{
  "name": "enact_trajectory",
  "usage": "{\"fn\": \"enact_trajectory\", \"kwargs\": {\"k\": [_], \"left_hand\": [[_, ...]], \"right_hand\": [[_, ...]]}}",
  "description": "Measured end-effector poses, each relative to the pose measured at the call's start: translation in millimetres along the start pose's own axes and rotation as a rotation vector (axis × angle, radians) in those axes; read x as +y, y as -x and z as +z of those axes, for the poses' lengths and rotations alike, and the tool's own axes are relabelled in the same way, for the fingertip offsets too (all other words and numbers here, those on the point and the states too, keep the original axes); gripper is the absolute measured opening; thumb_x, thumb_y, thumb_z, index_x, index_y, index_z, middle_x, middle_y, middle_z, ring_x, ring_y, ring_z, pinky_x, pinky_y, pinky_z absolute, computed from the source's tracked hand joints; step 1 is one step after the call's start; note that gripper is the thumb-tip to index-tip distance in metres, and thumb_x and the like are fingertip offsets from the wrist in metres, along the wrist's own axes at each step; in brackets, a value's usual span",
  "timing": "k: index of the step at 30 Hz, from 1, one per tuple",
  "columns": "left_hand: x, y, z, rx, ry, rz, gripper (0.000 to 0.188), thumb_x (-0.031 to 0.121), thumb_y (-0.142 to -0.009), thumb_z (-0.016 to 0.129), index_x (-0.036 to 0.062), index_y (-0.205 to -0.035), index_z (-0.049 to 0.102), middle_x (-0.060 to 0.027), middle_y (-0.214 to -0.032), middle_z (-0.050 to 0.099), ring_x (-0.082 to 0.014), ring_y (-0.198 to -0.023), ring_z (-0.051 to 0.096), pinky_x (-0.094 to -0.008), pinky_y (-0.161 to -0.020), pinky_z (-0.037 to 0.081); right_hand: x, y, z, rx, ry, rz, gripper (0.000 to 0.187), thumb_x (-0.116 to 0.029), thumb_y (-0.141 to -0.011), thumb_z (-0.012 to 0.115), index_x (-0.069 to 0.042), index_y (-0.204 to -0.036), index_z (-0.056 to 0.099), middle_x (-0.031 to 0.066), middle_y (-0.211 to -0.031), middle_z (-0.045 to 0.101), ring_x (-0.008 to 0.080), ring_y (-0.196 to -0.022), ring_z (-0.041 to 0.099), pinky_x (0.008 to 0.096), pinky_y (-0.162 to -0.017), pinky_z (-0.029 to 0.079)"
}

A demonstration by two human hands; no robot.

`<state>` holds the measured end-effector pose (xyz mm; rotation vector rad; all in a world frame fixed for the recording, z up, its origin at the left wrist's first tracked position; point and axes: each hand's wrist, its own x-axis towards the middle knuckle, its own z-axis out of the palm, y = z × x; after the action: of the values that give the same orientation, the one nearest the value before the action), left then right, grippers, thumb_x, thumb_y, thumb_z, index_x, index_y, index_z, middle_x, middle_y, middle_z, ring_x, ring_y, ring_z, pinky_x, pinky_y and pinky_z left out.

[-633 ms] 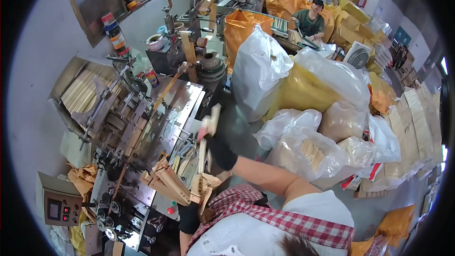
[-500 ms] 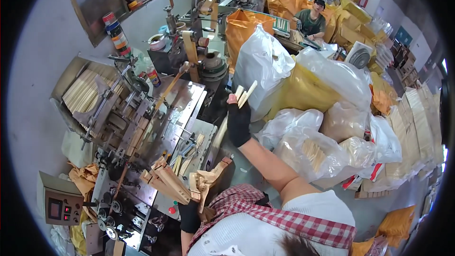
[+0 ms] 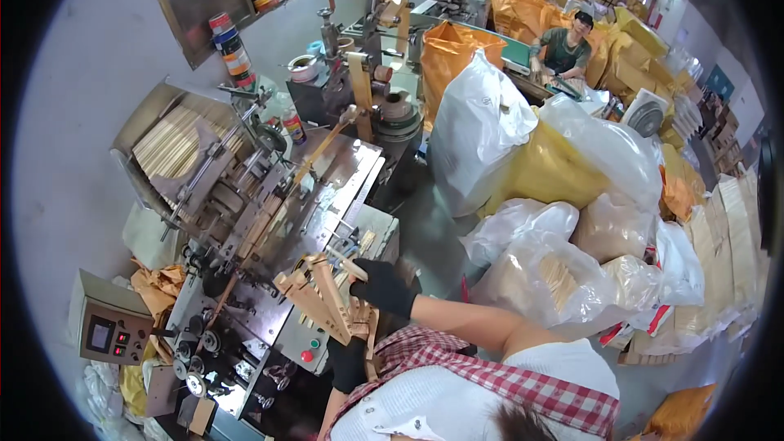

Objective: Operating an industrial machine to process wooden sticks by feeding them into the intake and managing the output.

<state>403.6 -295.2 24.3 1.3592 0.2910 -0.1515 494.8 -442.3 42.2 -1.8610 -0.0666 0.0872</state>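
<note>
Workshop floor, bagged stock behind. Right hand (image 3: 384, 287), black glove, closed over the top of wooden sticks bundle (image 3: 327, 306) at machine (image 3: 269, 220) near edge; left hand (image 3: 349, 362) grips bundle's lower end.

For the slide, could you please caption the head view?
Both gloved hands, right and left, hold a wooden rack beside a metal machine.
</note>
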Motion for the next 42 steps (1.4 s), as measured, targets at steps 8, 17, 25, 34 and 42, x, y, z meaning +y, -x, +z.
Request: {"fn": "enact_trajectory", "kwargs": {"k": [8, 17, 25, 34, 42], "left_hand": [[-13, 1, -20, -0.098, -0.378, 0.004, 0.034, 0.019, -0.076, 0.069, -0.0018, -0.099, 0.057, -0.0015, -0.073, 0.057, -0.0105, -0.059, 0.052, -0.0255, -0.051, 0.04], [2, 9, -9, -0.053, -0.103, -0.132, 0.03, 0.01, -0.071, 0.071, -0.0006, -0.095, 0.056, -0.0029, -0.077, 0.058, -0.0097, -0.062, 0.052, -0.0239, -0.053, 0.041], [-3, 14, -5, 0.023, 0.053, -0.091, 0.042, 0.003, -0.066, 0.071, -0.0044, -0.104, 0.054, -0.0094, -0.087, 0.062, -0.018, -0.068, 0.059, -0.0299, -0.06, 0.046], [21, 16, 10, 0.065, 0.044, -0.137, 0.046, 0.01, -0.065, 0.077, -0.0038, -0.103, 0.057, -0.006, -0.084, 0.062, -0.0148, -0.065, 0.057, -0.0272, -0.058, 0.045], [7, 16, -11, 0.009, 0.066, -0.131, 0.037, 0.002, -0.073, 0.067, -0.0042, -0.108, 0.055, -0.0106, -0.092, 0.063, -0.0187, -0.075, 0.062, -0.0288, -0.064, 0.05]], "right_hand": [[-16, -8, 2, 0.006, 0.025, -0.162, 0.038, -0.027, -0.069, 0.064, 0.0, -0.095, 0.059, 0.0216, -0.081, 0.061, 0.0339, -0.076, 0.061, 0.0368, -0.07, 0.046], [14, -1, 8, 0.099, -0.27, 0.151, 0.034, -0.022, -0.069, 0.062, 0.001, -0.094, 0.058, 0.0207, -0.078, 0.06, 0.0322, -0.072, 0.06, 0.0381, -0.066, 0.046], [-3, -3, -8, 0.082, 0.177, -0.05, 0.037, -0.024, -0.069, 0.063, -0.003, -0.098, 0.059, 0.0218, -0.083, 0.06, 0.037, -0.078, 0.059, 0.0398, -0.068, 0.046], [12, -14, 2, 0.103, -0.395, 0.076, 0.024, -0.016, -0.076, 0.062, 0.001, -0.092, 0.059, 0.0077, -0.063, 0.057, 0.0142, -0.054, 0.056, 0.0297, -0.048, 0.043], [18, -17, -2, 0.163, 0.114, -0.444, 0.024, -0.019, -0.075, 0.066, -0.006, -0.095, 0.064, 0.0111, -0.072, 0.063, 0.019, -0.063, 0.063, 0.0288, -0.055, 0.046]]}}
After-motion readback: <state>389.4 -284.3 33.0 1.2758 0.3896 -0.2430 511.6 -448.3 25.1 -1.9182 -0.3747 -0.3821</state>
